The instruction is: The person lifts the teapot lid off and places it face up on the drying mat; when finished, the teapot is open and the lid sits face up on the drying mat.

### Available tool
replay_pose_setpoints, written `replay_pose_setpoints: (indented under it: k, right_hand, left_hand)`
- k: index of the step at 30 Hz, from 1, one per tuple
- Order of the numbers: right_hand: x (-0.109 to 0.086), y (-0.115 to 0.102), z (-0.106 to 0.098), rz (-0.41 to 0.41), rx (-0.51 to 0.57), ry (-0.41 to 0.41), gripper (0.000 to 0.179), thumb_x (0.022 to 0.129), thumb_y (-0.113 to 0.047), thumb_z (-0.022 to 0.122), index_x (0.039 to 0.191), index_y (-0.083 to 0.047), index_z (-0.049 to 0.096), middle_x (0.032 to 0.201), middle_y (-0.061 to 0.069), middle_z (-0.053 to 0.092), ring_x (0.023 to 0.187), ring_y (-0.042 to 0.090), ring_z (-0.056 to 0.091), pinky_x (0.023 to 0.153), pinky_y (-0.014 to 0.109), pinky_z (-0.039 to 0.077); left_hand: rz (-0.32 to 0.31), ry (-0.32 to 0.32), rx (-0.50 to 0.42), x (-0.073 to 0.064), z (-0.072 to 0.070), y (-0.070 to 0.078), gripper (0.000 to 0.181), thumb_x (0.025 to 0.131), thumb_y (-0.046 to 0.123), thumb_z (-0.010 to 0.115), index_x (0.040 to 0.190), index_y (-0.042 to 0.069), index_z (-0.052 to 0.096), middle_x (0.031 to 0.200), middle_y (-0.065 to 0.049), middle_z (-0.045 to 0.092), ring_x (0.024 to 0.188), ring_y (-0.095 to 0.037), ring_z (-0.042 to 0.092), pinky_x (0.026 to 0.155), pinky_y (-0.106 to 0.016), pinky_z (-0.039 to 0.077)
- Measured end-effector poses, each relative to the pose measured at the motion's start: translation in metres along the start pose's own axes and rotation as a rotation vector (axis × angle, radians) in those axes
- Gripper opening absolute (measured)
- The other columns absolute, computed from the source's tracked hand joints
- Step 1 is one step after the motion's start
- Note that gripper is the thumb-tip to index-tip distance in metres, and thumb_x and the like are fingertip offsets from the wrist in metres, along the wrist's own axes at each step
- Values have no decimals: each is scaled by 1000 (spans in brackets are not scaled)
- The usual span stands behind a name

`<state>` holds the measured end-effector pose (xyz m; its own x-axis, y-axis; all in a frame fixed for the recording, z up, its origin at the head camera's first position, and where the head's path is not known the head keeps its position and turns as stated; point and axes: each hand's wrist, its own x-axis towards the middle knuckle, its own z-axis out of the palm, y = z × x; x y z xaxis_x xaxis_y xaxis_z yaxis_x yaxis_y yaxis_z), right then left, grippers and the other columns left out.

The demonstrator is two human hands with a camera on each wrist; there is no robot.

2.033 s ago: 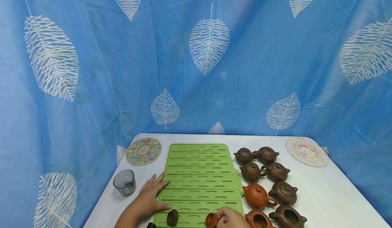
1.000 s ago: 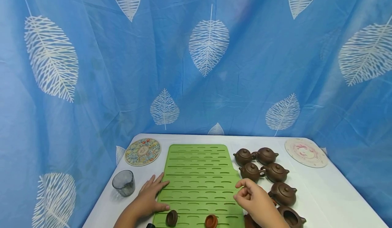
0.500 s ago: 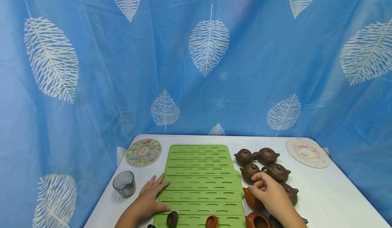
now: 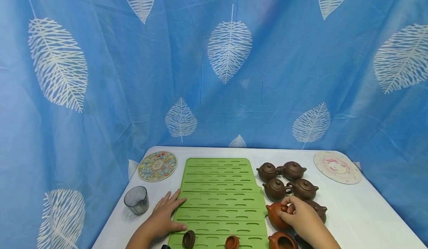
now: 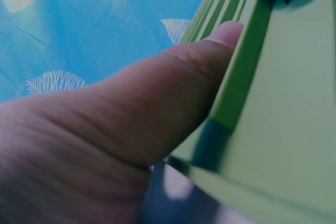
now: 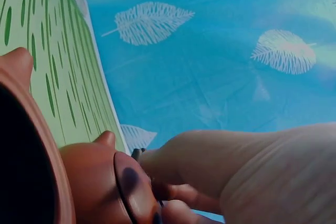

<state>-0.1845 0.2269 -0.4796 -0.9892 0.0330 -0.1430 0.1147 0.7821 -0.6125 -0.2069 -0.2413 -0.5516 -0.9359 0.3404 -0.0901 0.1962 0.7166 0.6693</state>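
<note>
My right hand (image 4: 302, 217) is at the orange-brown clay teapot (image 4: 275, 220), pinching the lid's knob (image 4: 284, 207) between thumb and fingers. In the right wrist view the lid (image 6: 131, 182) sits on the teapot body (image 6: 86, 179), and the fingertips are partly hidden behind it. My left hand (image 4: 164, 215) rests with fingers spread on the left edge of the green slotted mat (image 4: 217, 200); its thumb touches the mat's rim in the left wrist view. Two lids lie on the mat's near part: a dark brown one (image 4: 188, 238) and an orange-brown one (image 4: 232, 242).
A lidless orange-brown teapot (image 4: 275, 238) stands nearest me on the right. Several dark brown teapots (image 4: 275, 189) with lids stand behind. A grey glass cup (image 4: 136, 201) is at the left. Round patterned mats lie at the back left (image 4: 157, 166) and back right (image 4: 337, 168).
My right hand let go of the orange-brown lid on the mat, moved right over the teapots and came down onto the lidded orange-brown teapot's knob. The left hand stayed in place.
</note>
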Motion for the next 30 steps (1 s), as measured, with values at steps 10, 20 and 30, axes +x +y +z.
replay_pose_setpoints:
  k: [10,20,30]
  right_hand:
    - [-4,3,2,-38,-34,18,13,94,-15,75,101,-16,64,78,-2,54,68,16,50,61,30,40]
    - [-7,2,-5,-40,3,9,10,100,-19,69,105,-14,62,85,0,57,75,15,53,66,31,44]
    - [-12,-10,-4,-15,120,38,17,102,-25,69,111,-13,62,88,-1,63,77,16,56,65,28,45]
  left_hand:
    - [34,16,-5,1,2,-5,97,71,61,89,152,19,57,173,-16,25,155,-58,10,118,-81,6]
    - [-4,-24,21,0,3,-3,95,74,52,91,154,15,54,174,-15,22,157,-56,8,118,-81,6]
    - [19,6,14,1,2,-4,97,72,59,90,152,16,57,173,-17,24,157,-56,9,119,-80,6]
